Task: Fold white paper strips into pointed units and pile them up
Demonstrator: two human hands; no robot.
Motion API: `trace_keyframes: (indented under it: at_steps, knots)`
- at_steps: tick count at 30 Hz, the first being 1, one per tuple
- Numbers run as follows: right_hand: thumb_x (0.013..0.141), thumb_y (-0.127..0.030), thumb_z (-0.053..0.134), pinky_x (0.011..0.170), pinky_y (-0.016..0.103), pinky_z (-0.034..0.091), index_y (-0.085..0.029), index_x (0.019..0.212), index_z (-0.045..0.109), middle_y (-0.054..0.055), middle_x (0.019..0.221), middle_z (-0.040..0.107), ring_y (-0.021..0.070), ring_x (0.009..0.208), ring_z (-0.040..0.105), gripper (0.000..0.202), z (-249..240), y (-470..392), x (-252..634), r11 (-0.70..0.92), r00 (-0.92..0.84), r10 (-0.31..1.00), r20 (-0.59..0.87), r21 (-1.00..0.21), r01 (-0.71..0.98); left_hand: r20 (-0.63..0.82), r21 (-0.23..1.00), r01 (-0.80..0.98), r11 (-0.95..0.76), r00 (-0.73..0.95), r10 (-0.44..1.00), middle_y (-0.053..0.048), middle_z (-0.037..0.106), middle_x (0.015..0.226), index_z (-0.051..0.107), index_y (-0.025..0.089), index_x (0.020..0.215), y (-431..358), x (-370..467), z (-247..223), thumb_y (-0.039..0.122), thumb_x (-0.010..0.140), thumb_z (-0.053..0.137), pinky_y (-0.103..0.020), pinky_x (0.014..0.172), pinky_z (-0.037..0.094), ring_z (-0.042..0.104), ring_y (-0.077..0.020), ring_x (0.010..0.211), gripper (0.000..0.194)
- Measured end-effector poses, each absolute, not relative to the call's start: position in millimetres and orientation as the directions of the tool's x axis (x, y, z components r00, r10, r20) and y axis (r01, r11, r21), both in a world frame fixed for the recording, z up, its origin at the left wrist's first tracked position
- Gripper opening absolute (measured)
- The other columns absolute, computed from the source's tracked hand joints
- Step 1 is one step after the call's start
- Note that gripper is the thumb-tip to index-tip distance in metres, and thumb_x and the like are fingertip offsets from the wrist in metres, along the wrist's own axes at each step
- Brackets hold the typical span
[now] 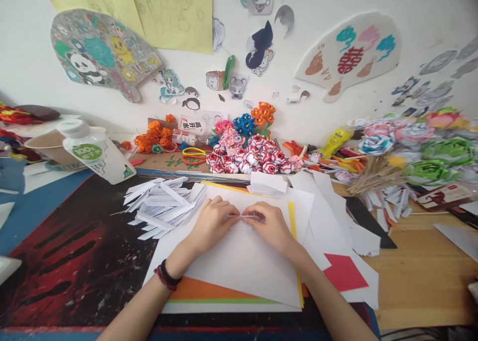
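My left hand (pixel 213 220) and my right hand (pixel 272 225) meet over a large white sheet (pixel 242 261) in the middle of the desk. Between both hands' pinched fingertips is a thin white paper strip (pixel 244 216), seen nearly edge-on. How it is folded is too small to tell. Orange, yellow and green sheets (pixel 220 290) stick out from under the white one. Left of my left hand lies a heap of white paper strips (pixel 160 206). Just beyond my right hand is a small stack of white paper pieces (pixel 267 183).
Red-and-white paper flowers (pixel 257 157) line the back of the desk. A tilted white bottle (pixel 97 152) stands at the back left. On the right are loose white sheets, a red paper piece (pixel 345 272) and a bunch of stemmed paper flowers (pixel 429 147).
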State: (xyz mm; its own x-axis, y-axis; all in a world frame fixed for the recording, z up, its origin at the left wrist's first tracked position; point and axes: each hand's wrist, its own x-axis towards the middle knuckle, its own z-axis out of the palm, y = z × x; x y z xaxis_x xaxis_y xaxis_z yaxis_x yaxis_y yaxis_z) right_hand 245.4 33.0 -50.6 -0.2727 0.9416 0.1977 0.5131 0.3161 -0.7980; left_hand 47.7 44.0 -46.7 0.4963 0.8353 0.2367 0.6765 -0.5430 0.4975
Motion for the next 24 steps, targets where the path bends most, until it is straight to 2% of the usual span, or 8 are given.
trace_keyframes:
  at_steps: [4,10,15,24]
  knots:
    - [0.081,-0.021,0.069,0.063,0.027,0.043,-0.019,0.080,0.073,0.002,0.078,0.069,0.0159,0.070,0.059,0.005,-46.8,32.9,245.7,0.290,-0.273,0.946,0.174,-0.833,0.471,0.254,0.584,0.613,-0.532,0.485,0.837,-0.001,0.070,0.080,0.069,0.022,0.084,40.9,49.2,-40.6,0.035,0.090,0.058,-0.033,0.073,0.033,0.053,-0.0183,0.079,0.018]
    - [0.076,-0.018,0.071,0.059,0.026,0.042,-0.017,0.069,0.074,0.002,0.067,0.068,0.0141,0.062,0.058,0.007,-45.2,30.6,246.7,0.234,-0.280,0.953,0.117,-0.871,0.432,0.243,0.637,0.523,-0.566,0.561,0.792,-0.002,0.069,0.074,0.070,0.020,0.080,37.0,49.0,-37.8,0.030,0.092,0.055,-0.031,0.074,0.036,0.053,-0.0176,0.079,0.022]
    - [0.074,-0.019,0.072,0.056,0.025,0.040,-0.016,0.066,0.073,0.002,0.064,0.067,0.0137,0.060,0.057,0.009,-42.0,30.2,249.7,0.190,-0.289,0.954,0.081,-0.907,0.376,0.216,0.685,0.539,-0.490,0.491,0.844,-0.002,0.069,0.072,0.073,0.021,0.080,37.2,46.8,-35.6,0.029,0.087,0.062,-0.029,0.070,0.038,0.055,-0.0159,0.071,0.016]
    - [0.072,-0.025,0.074,0.058,0.025,0.042,-0.016,0.067,0.073,0.003,0.064,0.069,0.0148,0.060,0.058,0.011,-45.9,32.7,253.8,0.093,-0.298,0.954,-0.016,-0.932,0.349,0.252,0.724,0.527,-0.445,0.399,0.882,0.001,0.068,0.065,0.071,0.018,0.071,35.8,44.8,-30.0,0.016,0.083,0.066,-0.027,0.066,0.038,0.052,-0.0127,0.063,0.013]
